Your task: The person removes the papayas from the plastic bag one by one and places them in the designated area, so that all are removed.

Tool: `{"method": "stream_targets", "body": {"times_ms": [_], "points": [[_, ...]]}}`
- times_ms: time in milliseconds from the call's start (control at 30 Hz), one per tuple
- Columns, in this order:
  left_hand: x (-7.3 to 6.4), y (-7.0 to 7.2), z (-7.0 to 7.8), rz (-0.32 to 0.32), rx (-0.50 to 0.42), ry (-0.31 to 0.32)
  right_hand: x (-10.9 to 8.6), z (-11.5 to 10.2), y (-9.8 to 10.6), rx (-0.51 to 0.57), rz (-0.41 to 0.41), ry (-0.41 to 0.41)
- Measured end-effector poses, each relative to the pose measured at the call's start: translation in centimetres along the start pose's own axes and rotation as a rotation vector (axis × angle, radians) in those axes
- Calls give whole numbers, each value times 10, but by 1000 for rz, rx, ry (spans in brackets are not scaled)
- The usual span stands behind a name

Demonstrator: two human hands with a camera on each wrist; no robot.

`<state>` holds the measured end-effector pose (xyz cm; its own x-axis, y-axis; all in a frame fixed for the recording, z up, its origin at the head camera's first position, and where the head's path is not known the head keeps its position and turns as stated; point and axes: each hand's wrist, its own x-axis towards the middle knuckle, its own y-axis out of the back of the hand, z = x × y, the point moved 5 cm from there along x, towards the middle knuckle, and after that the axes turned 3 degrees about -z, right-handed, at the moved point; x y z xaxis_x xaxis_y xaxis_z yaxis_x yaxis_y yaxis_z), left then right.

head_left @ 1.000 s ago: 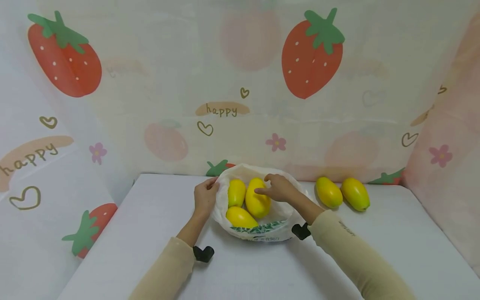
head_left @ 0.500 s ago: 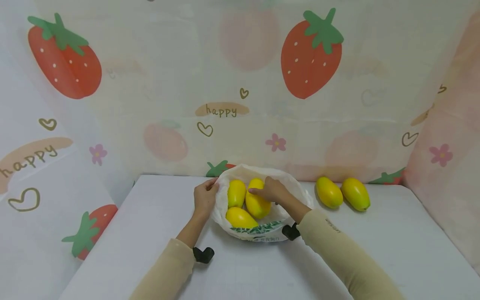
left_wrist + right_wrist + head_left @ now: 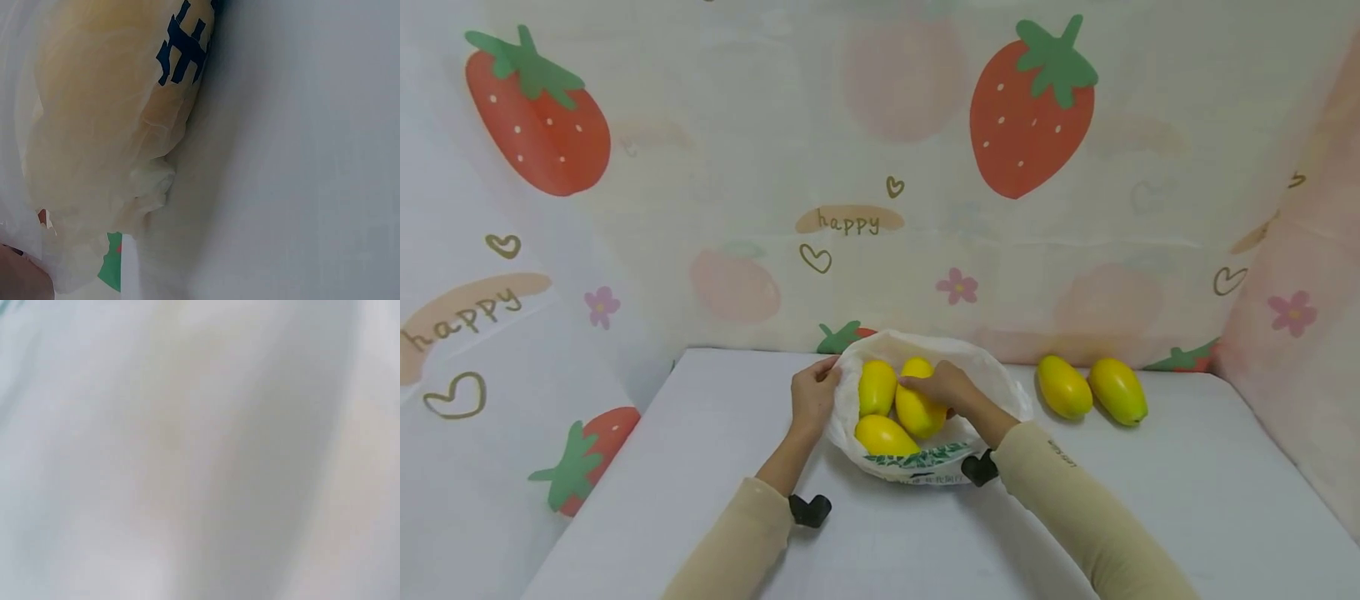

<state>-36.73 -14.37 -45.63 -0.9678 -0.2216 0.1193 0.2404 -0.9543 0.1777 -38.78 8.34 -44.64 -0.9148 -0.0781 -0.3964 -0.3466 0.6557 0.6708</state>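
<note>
A white plastic bag (image 3: 895, 473) with green and dark print lies mouth-up on the table, three yellow mangoes inside. My left hand (image 3: 811, 402) pinches its left rim. Reaching in from the right, my right hand (image 3: 951, 388) grips the right-hand mango (image 3: 919, 415), thumb over its top and fingers behind its far side, partly hidden. Beside it in the bag are an upright mango (image 3: 877, 388) and a mango lying at the front (image 3: 886, 436). In the left wrist view the bag's outer side (image 3: 94, 125) fills the left. The right wrist view is blurred white plastic.
Two more mangoes, a yellow one (image 3: 1064, 387) and one with a greenish side (image 3: 1118, 392), lie at the table's back right. The white table (image 3: 865, 542) ends at a printed curtain (image 3: 850, 283) behind. Black wrist mounts (image 3: 810, 510) stick out below both wrists.
My right hand has lowered from above the right-hand mango and closed its fingers around it. The left hand stays at the bag's rim.
</note>
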Motion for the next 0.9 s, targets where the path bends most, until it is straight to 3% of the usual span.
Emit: {"method": "stream_targets", "body": {"times_ms": [233,500,900], "points": [[0,-2,-2,-6,-5,14,-3,0,5,-16,3,9],[-1,-2,-4,0,-2,17,-16,2,18,-90,16,109],[2,-1,-4,4,7,23,-35,-1,32,-301,7,217]]}}
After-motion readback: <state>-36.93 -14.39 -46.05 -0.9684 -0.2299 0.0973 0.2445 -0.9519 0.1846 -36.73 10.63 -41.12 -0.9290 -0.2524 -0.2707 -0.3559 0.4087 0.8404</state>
